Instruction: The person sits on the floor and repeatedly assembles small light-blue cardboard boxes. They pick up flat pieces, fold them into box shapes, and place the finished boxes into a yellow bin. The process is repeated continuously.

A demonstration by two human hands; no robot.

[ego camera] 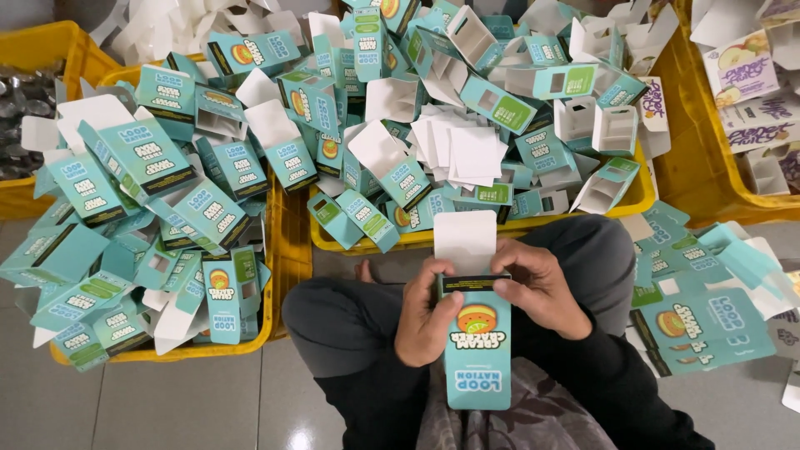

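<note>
Two hands on one carton: my left hand [429,312] and right hand [542,292] both clamp the teal carton [477,350] I hold over my lap, between my knees. Its long axis runs straight away from me, near-vertical in frame, bottom end toward my body, open top end pointing at the crates. Left fingers wrap the left edge near the top, thumb on the printed face; right fingers pinch the right top corner, thumb pressed on the dark top band. Both sets of fingers are closed on the carton, none splayed free. The white top flap [465,242] stands up and open just beyond my fingertips, on the far side of both hands, unfolded, touching neither thumb as far as I can tell. Key relation: flap lies directly ahead of the fingers along the carton's long axis, and the right fingertips sit a bit closer to the flap hinge than the left ones, though both are near. Ahead of the flap, the middle yellow crate [467,240] is heaped with loose teal cartons and white inserts. A second yellow crate [275,317] on my left is also piled with teal cartons, many with flaps open. On my right, flat teal cartons [704,325] lie on the grey floor [125,400], near my right knee. A far-right crate [708,167] holds purple-and-white boxes, well apart from my hands.
</note>
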